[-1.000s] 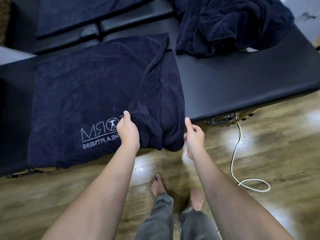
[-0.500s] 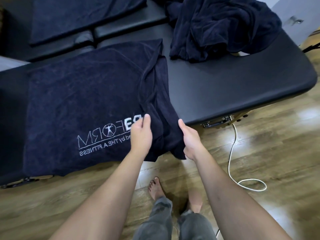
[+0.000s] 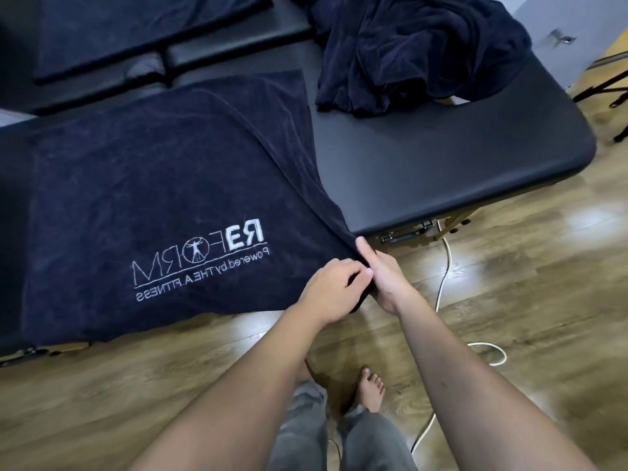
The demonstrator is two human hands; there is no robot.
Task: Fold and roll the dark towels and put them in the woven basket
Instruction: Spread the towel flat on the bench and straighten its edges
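Note:
A dark navy towel (image 3: 163, 185) with a white embroidered logo lies spread over the black padded table (image 3: 441, 171), its near edge hanging over the table's front. My left hand (image 3: 334, 287) and my right hand (image 3: 384, 277) meet at the towel's near right corner, and both pinch that corner, the right thumb lying along the hem. A heap of crumpled dark towels (image 3: 418, 45) sits at the table's far right. No woven basket is in view.
A second black padded bench with a flat dark towel (image 3: 136, 25) stands behind. A white cable (image 3: 441, 290) trails over the wooden floor under the table's right end. My bare feet and grey trousers are directly below the hands.
The folded-over right part of the towel has been pulled out flat, uncovering the whole logo. Both hands slid together toward the near right corner.

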